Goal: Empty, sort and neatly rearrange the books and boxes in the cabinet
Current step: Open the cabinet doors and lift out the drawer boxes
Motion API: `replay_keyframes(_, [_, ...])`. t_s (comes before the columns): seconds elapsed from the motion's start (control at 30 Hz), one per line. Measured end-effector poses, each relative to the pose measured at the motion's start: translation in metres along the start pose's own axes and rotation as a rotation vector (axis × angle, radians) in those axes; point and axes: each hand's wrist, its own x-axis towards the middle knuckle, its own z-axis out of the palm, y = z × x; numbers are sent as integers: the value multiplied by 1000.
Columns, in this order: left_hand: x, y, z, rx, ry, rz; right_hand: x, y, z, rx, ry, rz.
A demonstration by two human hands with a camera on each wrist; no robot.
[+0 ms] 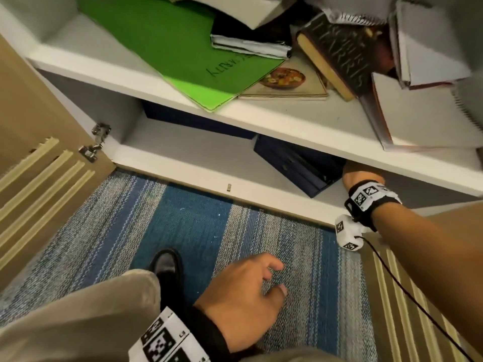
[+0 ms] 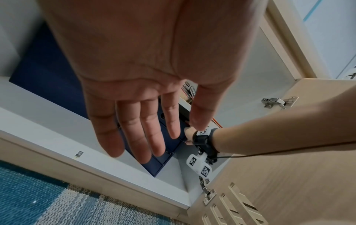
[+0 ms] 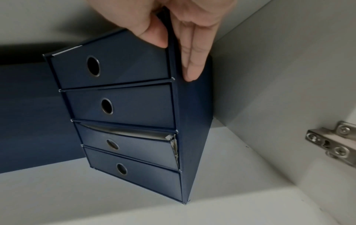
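Right hand [image 3: 173,22]: the grip is closed on the upper right front edge of the navy drawer box [image 3: 123,115]. The thumb [image 3: 152,30] lies on the face of the top drawer; the fingers [image 3: 192,60] run down the box's right side panel, so the front corner is pinched between them.

Drawer box: it has four drawers, each with a round metal-rimmed pull hole. The third drawer from the top is bent, its upper edge bowed outward and torn at the right corner. The box stands on the lower shelf [image 1: 198,163] of the cabinet, near the right wall and its hinge [image 3: 331,141]. To the left of the drawer box, further back on the same shelf, sits a second navy box [image 1: 193,118].

Left hand [image 1: 240,291]: the grip holds nothing. The fingers are spread and nearly straight, in front of the drawer box, over the striped blue carpet [image 1: 196,226].

Above the drawer box, the upper shelf [image 1: 287,124] carries a green folder [image 1: 167,45] and a loose pile of books [image 1: 339,53].
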Motion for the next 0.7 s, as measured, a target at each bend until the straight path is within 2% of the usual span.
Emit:
replay_keyframes(0.1, [3,-4,1,-33,32,-7,-14,5,4,271,279,109])
replay_keyframes(0.17, [4,-4,-2,-61,55,-29,-28,9,12,405,364,123])
replay_keyframes(0.3, [9,-11,-2,-159,124,-60,-67,30,27,484,368,31])
replay_keyframes(0.37, [13,-17,1,-226,115,-106,-83,39,34,511,343,1])
replay_keyframes(0.57, [37,-51,26,-534,91,-360,-132,56,54,509,271,-63])
replay_keyframes(0.63, [43,-58,32,-663,74,-470,-144,62,59,569,250,-105])
replay_keyframes(0.7, [51,-62,34,-728,120,-506,-151,74,64,696,223,-117])
